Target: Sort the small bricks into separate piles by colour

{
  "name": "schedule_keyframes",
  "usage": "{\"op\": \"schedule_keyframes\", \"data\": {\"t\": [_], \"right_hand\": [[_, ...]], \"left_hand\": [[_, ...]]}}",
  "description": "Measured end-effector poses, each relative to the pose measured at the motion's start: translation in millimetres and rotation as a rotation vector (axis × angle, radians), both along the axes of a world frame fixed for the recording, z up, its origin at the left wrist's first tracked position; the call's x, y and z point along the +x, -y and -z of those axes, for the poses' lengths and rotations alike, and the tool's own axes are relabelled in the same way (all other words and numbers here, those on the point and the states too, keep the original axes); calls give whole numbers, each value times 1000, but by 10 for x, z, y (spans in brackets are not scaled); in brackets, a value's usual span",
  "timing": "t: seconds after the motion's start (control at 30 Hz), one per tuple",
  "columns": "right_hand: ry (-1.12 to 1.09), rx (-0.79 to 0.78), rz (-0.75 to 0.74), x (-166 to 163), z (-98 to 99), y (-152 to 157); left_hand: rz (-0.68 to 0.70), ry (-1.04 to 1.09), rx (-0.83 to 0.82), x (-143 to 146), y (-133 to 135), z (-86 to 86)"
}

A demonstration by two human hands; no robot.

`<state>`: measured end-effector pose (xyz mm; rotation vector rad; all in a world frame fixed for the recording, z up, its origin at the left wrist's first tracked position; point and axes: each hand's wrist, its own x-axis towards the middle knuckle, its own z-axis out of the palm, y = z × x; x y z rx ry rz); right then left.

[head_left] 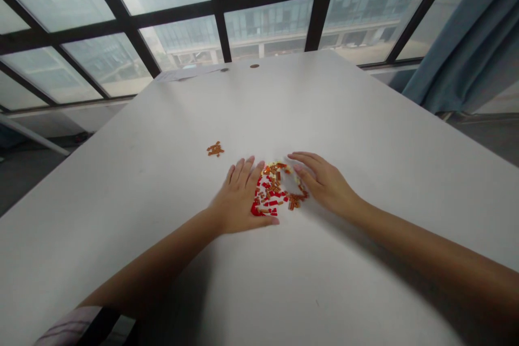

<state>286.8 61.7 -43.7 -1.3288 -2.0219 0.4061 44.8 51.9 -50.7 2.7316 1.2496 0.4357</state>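
Bare hands on a white table point(324, 113), one on either side of a loose heap of small red and orange plastic bricks point(275, 192). Left hand point(239, 197) palm down and flat, fingers slightly spread, fingertips against the heap's left side, thumb stretched along its lower edge; nothing held. Right hand point(328, 186) also palm down, fingers close together and gently curved, fingertips at the heap's upper right; likewise empty. Both hands wide open, with only the narrow span of the heap between them. A few pale pieces point(279, 164) along the heap's top edge, too small to identify. Well to the left of the heap, a small separate cluster of orange bricks point(215, 148) on the tabletop. Near the table's far edge, a sheet of paper point(184, 74) and two small round dark marks point(254, 65). Beyond the table, black window frames point(214, 11) around tall panes, a multi-storey building point(365, 16) outside, and a blue-grey curtain point(458, 48) at right. Patterned sleeve cloth point(87, 327) in the lower left corner.
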Motion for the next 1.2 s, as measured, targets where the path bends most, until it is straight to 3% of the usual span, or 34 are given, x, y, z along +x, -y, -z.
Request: {"op": "schedule_keyframes", "data": {"t": [0.13, 0.27, 0.4, 0.53, 0.77, 1.07, 1.2], "right_hand": [[19, -68, -11, -114, 122, 103], [25, -49, 25, -234, 147, -34], [45, -12, 31, -204, 55, -183], [141, 11, -73, -104, -110, -217], [475, 86, -196, -72, -214, -258], [217, -14, -124, -228, -189, -283], [-216, -221, -110, -313, -149, -245]], "left_hand": [[-98, -19, 14, 129, -65, 52], [-112, -34, 14, 231, -237, 40], [-87, 26, 25, 236, -311, -9], [-37, 205, 98, 143, -234, -74], [-44, 330, 139, 7, -197, -130], [-102, 420, 167, -48, -310, -97], [-69, 385, 218, -32, -257, -128]]}}
